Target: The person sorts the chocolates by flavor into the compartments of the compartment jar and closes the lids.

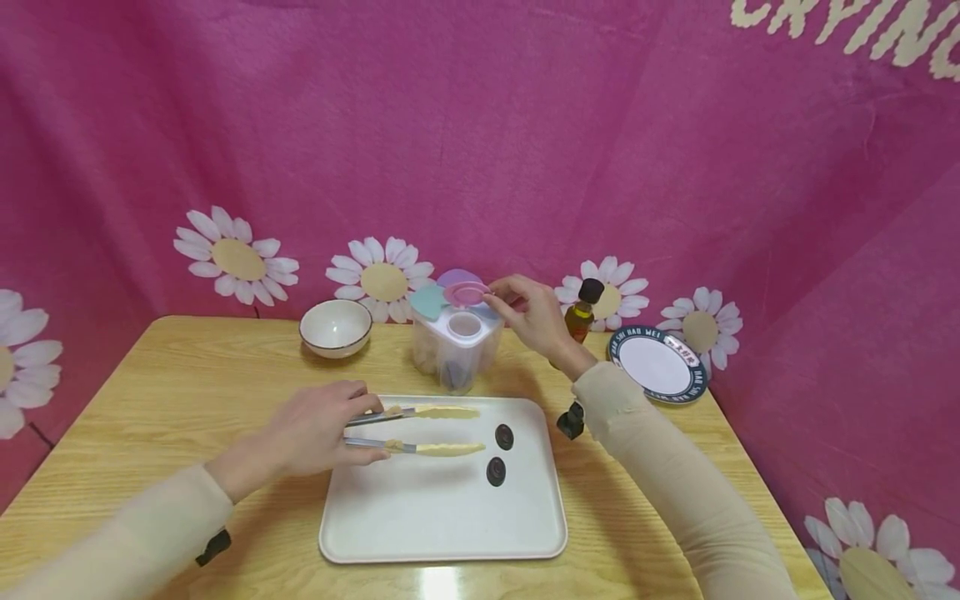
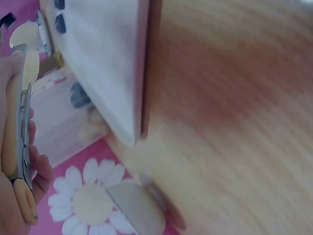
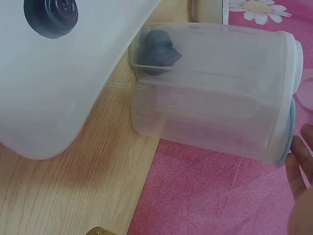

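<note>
My left hand (image 1: 318,429) grips a pair of metal tongs (image 1: 408,447) with cream-coloured tips, their two arms spread apart over the white tray (image 1: 420,521). Two dark, spiral-marked round pieces (image 1: 504,437) lie on the tray, just right of the tong tips. Behind the tray stands a clear, divided storage container (image 3: 210,93) with coloured flip lids. With thumb and fingers, my right hand (image 1: 534,312) pinches the pink lid (image 1: 467,293), which is raised above a round opening in the top. Dark pieces (image 3: 159,51) lie at the bottom of one compartment.
A white bowl (image 1: 335,329) with a dark rim stands at the back left of the wooden table (image 1: 142,417). Behind my right wrist is a dark-capped bottle (image 1: 581,318). A blue-rimmed plate (image 1: 656,365) lies at the right, near the pink floral cloth backdrop (image 1: 480,150).
</note>
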The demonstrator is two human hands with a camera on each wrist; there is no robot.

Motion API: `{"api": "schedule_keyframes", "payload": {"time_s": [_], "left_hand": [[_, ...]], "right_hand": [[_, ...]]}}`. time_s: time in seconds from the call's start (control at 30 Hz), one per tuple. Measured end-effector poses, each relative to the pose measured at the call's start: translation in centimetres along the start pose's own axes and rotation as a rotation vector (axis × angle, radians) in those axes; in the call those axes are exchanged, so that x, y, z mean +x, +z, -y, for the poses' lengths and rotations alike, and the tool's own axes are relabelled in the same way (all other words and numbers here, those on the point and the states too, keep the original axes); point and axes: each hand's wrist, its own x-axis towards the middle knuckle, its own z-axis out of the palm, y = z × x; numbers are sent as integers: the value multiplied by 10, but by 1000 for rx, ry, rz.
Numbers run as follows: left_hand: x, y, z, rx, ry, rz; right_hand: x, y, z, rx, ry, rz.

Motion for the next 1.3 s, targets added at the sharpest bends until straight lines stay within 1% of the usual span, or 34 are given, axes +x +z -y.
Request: {"api": "schedule_keyframes", "payload": {"time_s": [0.13, 0.33, 0.5, 0.7, 0.87, 1.3], "left_hand": [[-2, 12, -6, -19, 0, 48], [-3, 28, -14, -42, 27, 67], [-1, 36, -16, -40, 55, 63], [2, 42, -17, -35, 79, 44], [5, 43, -18, -37, 94, 33], [10, 48, -18, -41, 123, 30]], "right_hand": [[-1, 1, -1, 3, 4, 7], [-1, 1, 0, 4, 6, 20], [-1, -1, 1, -11, 8, 16], [-1, -1, 1, -6, 8, 9], [-1, -1, 1, -16, 3, 1], [0, 0, 0, -11, 0, 0]]}}
